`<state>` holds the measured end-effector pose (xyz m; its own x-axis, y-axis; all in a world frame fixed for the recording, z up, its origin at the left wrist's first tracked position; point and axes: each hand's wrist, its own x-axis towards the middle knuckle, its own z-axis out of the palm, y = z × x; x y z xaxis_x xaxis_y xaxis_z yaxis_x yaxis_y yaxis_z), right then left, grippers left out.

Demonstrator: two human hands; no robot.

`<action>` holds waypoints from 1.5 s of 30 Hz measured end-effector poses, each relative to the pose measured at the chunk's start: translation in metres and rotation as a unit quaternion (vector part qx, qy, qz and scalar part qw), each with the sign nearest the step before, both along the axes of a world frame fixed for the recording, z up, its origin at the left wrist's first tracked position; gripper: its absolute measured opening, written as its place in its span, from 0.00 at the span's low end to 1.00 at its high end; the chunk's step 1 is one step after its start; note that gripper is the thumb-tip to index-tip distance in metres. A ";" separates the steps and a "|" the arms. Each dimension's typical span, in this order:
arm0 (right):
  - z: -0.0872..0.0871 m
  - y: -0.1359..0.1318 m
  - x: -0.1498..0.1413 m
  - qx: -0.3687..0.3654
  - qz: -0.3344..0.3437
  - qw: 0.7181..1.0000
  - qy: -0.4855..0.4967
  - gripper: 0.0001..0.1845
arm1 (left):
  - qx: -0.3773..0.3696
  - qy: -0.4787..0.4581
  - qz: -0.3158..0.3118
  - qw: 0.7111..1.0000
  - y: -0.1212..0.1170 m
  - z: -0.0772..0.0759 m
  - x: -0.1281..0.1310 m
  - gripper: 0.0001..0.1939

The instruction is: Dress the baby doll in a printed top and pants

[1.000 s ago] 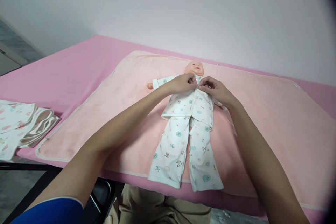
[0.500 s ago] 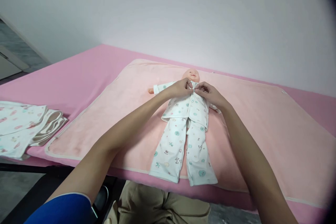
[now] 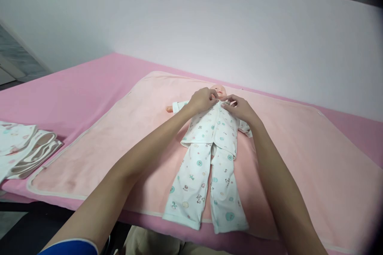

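Observation:
A baby doll (image 3: 220,91) lies on its back, dressed in a white printed shirt (image 3: 206,127) and matching pants (image 3: 194,183). My left hand (image 3: 204,100) is at one side of the shirt's collar, its fingers curled and pinching the cloth edge. On the opposite side of the collar, my right hand (image 3: 240,108) pinches the shirt with thumb and fingers. A button shows on the shirt front below my hands. One doll hand sticks out of the sleeve at the left. The pant legs are spread and reach the near edge of the bed.
Under the doll is a peach mat (image 3: 119,135) on a pink-covered bed (image 3: 74,75). Folded printed cloths (image 3: 32,151) sit at the left edge. A white wall (image 3: 191,20) rises behind the bed.
My hands have parted slightly at the collar, where they were close together at the top button. The view has shifted, so the bed and doll appear a little lower.

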<state>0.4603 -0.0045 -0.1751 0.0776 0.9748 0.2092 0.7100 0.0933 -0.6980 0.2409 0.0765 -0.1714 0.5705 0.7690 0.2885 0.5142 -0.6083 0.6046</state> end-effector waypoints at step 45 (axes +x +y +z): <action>-0.035 0.011 0.001 0.010 -0.014 0.968 0.250 0.29 | -0.160 -0.187 -0.065 0.967 0.000 -0.019 0.006 0.10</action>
<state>0.4612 0.0065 -0.2099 0.1994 0.9672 0.1574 0.2864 0.0961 -0.9533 0.2465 0.0764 -0.1906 0.5703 0.7817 0.2526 0.1548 -0.4043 0.9015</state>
